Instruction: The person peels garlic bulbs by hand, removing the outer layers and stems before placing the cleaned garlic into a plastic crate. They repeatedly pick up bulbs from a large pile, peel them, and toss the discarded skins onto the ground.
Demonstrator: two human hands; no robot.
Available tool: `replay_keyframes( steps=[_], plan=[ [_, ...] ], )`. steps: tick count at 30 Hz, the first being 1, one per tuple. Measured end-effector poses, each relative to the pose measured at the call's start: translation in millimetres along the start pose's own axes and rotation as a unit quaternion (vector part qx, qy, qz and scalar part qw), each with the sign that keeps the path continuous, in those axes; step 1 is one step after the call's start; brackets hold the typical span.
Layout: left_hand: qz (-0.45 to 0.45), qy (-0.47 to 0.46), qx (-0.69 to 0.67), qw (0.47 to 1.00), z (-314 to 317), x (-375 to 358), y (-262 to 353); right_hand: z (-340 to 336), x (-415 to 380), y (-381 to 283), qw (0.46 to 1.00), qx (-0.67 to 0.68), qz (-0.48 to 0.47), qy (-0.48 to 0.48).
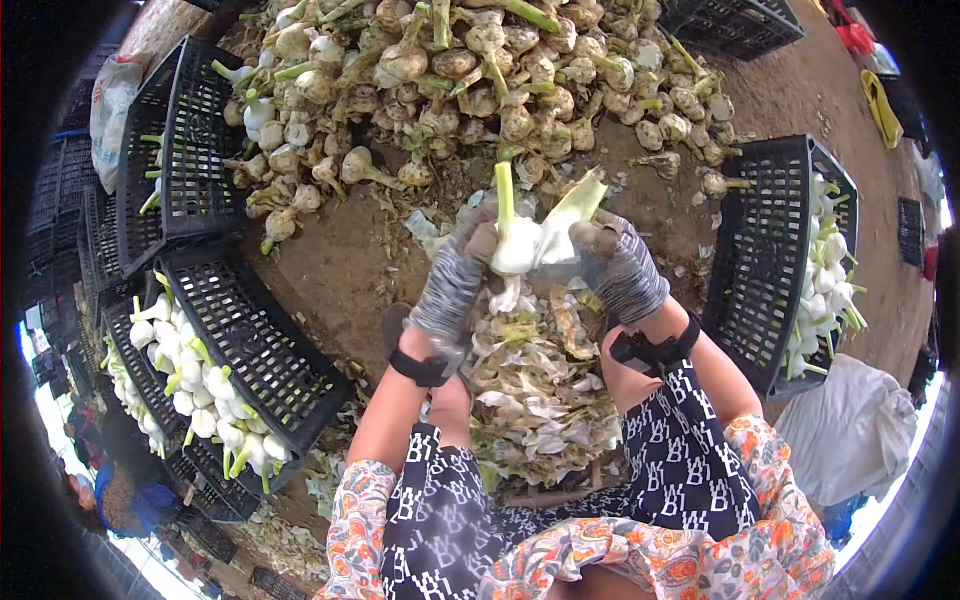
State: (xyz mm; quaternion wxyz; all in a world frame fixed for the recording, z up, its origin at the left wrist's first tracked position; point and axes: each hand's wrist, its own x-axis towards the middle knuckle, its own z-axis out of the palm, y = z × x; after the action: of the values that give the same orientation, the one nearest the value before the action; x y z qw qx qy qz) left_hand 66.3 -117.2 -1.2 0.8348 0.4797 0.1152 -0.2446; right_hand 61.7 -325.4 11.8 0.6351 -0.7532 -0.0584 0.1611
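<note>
Both my hands wear grey knitted gloves and meet in the middle of the view, above a heap of peeled skins. My left hand (455,275) is closed around a white garlic bulb (515,248) whose cut green stem points up. My right hand (625,265) is closed on a strip of pale outer garlic skin (575,215), pulled away to the right of the stem and still next to the bulb. Its fingertips are partly hidden behind the skin. Shreds of skin hang below the bulb. Under my hands lies the heap of garlic skins (540,410) between my knees.
A large pile of unpeeled garlic (460,90) lies ahead on the dirt floor. Black crates of cleaned white garlic stand close on the left (255,340) and right (765,260). Another crate (205,150) leans beside the pile. A white sack (850,430) lies at the right.
</note>
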Motion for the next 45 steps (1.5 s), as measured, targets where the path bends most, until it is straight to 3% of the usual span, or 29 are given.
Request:
replay_keyframes(
  steps=[1, 2, 5, 6, 7, 9, 11, 12, 14, 15, 16, 18, 19, 20, 23, 25, 27, 28, 30, 31, 32, 33, 35, 36, 39, 40, 41, 43, 45],
  plan=[
    [0.097, 0.05, 0.099, 0.989, 3, 1, 1, 1, 1, -11, 0.992, 0.109, 0.069, 0.009],
    [0.072, 0.072, 0.103, 0.989, 3, -3, 5, 4, 1, -17, 0.967, 0.215, 0.137, 0.018],
    [0.169, 0.07, 0.273, 0.944, 26, -15, 17, 22, -4, -19, 0.976, 0.19, 0.101, 0.033],
    [0.089, 0.084, 0.114, 0.986, 24, -13, 11, 22, -8, -20, 0.981, 0.17, 0.092, 0.019],
    [0.081, 0.096, 0.09, 0.988, 22, -11, 7, 24, -5, -18, 0.998, 0.05, -0.014, 0.031],
    [0.063, 0.12, 0.042, 0.99, 20, -7, 4, 28, 0, -14, 0.955, -0.189, -0.223, 0.052],
    [0.106, 0.132, 0.064, 0.983, 19, -7, 1, 26, -2, -19, 0.981, -0.114, -0.149, 0.045],
    [0.142, 0.123, 0.096, 0.977, 15, -5, -2, 28, -6, -19, 0.996, 0.035, -0.06, 0.054],
    [0.185, 0.085, 0.159, 0.966, 8, -4, -1, 21, -10, -26, 0.954, 0.269, 0.082, 0.101],
    [0.193, 0.055, 0.19, 0.961, 1, -5, 3, 10, 2, -30, 0.945, 0.3, 0.09, 0.096],
    [0.201, 0.026, 0.222, 0.954, -4, -6, 7, 6, 4, -30, 0.96, 0.27, 0.034, 0.064],
    [0.125, -0.06, 0.108, 0.984, -7, -9, 14, -3, 9, -20, 0.909, 0.406, 0.092, -0.007],
    [0.086, -0.102, 0.049, 0.99, -8, -11, 16, -6, 16, -12, 0.806, 0.553, 0.203, -0.046],
    [0.054, -0.097, -0.033, 0.993, -6, -12, 14, -8, 20, -6, 0.667, 0.675, 0.305, -0.082],
    [-0.041, -0.077, -0.275, 0.957, 7, -15, 6, 3, 9, -19, 0.807, 0.477, 0.337, -0.087],
    [-0.062, -0.059, -0.371, 0.924, -9, -8, -21, -6, -7, -34, 0.828, 0.439, 0.327, -0.12],
    [-0.057, -0.05, -0.416, 0.906, -10, -7, -26, -18, -18, -40, 0.804, 0.517, 0.292, -0.031],
    [-0.066, -0.029, -0.424, 0.903, -11, -4, -25, -25, -19, -37, 0.781, 0.591, 0.184, -0.088],
    [-0.045, -0.031, -0.429, 0.902, -16, -6, -19, -36, -19, -35, 0.808, 0.54, 0.223, -0.07],
    [-0.034, -0.033, -0.431, 0.901, -18, -7, -14, -36, -13, -48, 0.815, 0.507, 0.217, -0.179],
    [-0.064, -0.025, -0.43, 0.9, -20, -8, -11, -35, -4, -47, 0.919, 0.261, 0.203, -0.213],
    [-0.065, -0.017, -0.43, 0.9, -18, -9, -9, -33, 5, -47, 0.95, -0.001, 0.183, -0.253],
    [-0.072, 0.0, -0.427, 0.901, -12, -12, -2, -10, 16, -40, 0.971, -0.197, 0.091, -0.096],
    [-0.106, 0.008, -0.44, 0.892, -13, -11, -1, -5, 16, -44, 0.969, -0.014, 0.241, -0.059],
    [-0.114, 0.057, -0.334, 0.934, -4, -11, -4, 25, 25, -19, 0.986, -0.163, -0.014, -0.019],
    [-0.1, 0.028, -0.292, 0.951, -7, -13, -5, 27, 24, -34, 0.993, -0.001, 0.106, -0.054],
    [-0.093, 0.047, -0.31, 0.945, -12, -12, -12, 28, 23, -49, 0.96, 0.148, 0.233, -0.051],
    [-0.065, 0.063, -0.335, 0.938, -16, -4, -11, 9, 23, -94, 0.893, 0.375, 0.24, -0.066],
    [-0.093, 0.09, -0.363, 0.923, -30, -11, 3, -6, 22, -86, 0.941, 0.3, 0.156, -0.011]
  ],
)
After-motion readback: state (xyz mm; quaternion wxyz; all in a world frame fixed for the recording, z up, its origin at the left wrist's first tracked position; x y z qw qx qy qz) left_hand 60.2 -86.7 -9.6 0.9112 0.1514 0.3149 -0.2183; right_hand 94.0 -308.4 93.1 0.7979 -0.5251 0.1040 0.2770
